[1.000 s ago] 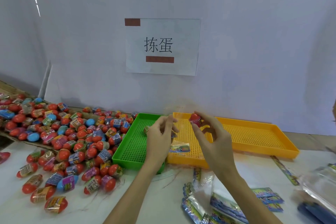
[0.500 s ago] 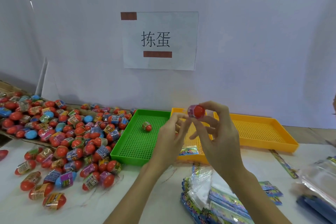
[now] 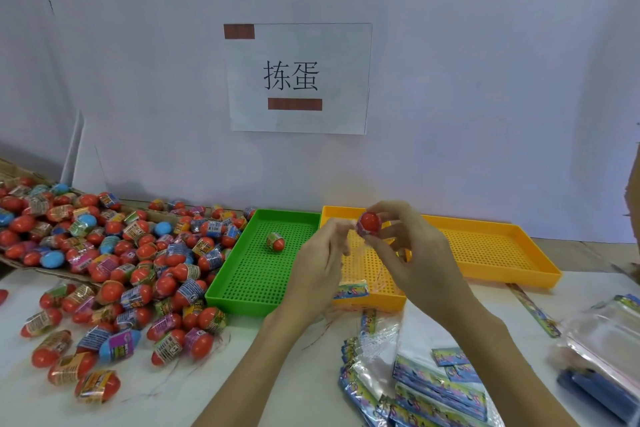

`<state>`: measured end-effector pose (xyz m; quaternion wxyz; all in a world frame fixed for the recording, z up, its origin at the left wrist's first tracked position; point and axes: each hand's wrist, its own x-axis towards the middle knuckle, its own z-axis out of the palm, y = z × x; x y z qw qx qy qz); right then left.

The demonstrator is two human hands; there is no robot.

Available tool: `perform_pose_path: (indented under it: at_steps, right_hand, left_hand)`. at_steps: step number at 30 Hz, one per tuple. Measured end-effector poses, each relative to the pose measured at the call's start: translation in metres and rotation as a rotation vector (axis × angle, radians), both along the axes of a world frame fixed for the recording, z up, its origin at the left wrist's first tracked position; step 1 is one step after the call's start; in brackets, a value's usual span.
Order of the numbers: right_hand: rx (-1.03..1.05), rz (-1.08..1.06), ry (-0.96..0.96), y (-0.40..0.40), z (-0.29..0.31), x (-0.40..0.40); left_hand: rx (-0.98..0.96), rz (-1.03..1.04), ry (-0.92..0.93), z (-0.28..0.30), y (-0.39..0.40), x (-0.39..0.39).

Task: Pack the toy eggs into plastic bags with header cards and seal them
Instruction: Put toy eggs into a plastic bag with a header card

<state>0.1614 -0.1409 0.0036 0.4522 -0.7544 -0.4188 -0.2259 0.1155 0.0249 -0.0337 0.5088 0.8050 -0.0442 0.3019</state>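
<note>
My right hand (image 3: 412, 253) pinches a red toy egg (image 3: 369, 222) with a purple wrapper, held above the near left corner of the orange tray (image 3: 491, 253). My left hand (image 3: 320, 263) grips the mouth of a clear plastic bag (image 3: 360, 260) that hangs just under the egg; its colourful header card (image 3: 350, 289) dangles below. One egg with a green wrapper (image 3: 276, 241) lies in the green tray (image 3: 256, 263). A big pile of wrapped eggs (image 3: 114, 253) covers the table's left side.
A stack of empty bags with printed header cards (image 3: 426, 385) lies at the front right. A clear pouch over dark blue items (image 3: 602, 357) sits at the far right. A paper sign (image 3: 298, 78) hangs on the white wall behind the trays.
Both hands rose a little and came together. The egg in my right hand moved up to the mouth of the bag held by my left hand.
</note>
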Motion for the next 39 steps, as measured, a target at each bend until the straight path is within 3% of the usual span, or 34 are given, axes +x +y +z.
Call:
perform_pose_path:
  at_steps: [9, 13, 20, 34, 37, 39]
  right_hand:
    - [-0.034, 0.053, -0.023, -0.006, 0.004, 0.0]
    - [-0.148, 0.012, -0.138, -0.007, 0.003, 0.0]
    - [-0.27, 0.044, -0.138, -0.007, 0.005, -0.001]
    - [-0.439, -0.03, -0.09, 0.0, -0.011, 0.001]
    - [-0.384, -0.06, -0.074, -0.002, -0.007, 0.001]
    - [-0.326, -0.086, -0.075, -0.005, -0.003, 0.002]
  left_hand:
    - [-0.047, -0.016, 0.046, 0.004, -0.002, -0.003]
    - [-0.217, -0.034, 0.048, 0.009, -0.005, -0.004]
    - [-0.469, 0.005, -0.01, 0.017, -0.007, -0.004]
    - [-0.423, -0.033, -0.02, 0.009, -0.003, 0.0]
    - [-0.266, -0.069, 0.003, 0.009, 0.003, 0.0]
    - [-0.099, -0.144, 0.118, 0.008, 0.011, -0.001]
